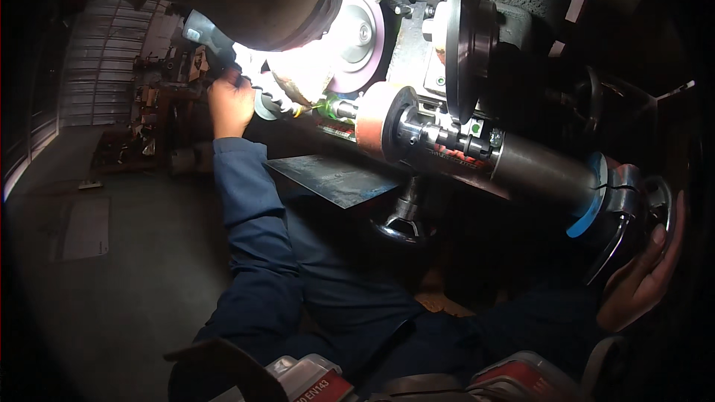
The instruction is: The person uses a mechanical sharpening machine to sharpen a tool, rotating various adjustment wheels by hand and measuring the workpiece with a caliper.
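Observation:
My left hand is closed around the dark part of a grey handle-like piece beside the bright work light's glare. At the far right my right hand rests on the rim of a metal handwheel, thumb on the near side and fingers along the outer edge. Between the hands runs a machine spindle with an orange-brown drum and a steel cylinder. A blue ring and a clamp with a lever sit close to the handwheel. Glare hides the left hand's fingertips in part.
Behind the spindle are a pinkish grinding wheel and a large metal disc. A flat metal plate juts toward me, with a smaller handwheel below. A cluttered workbench stands far left.

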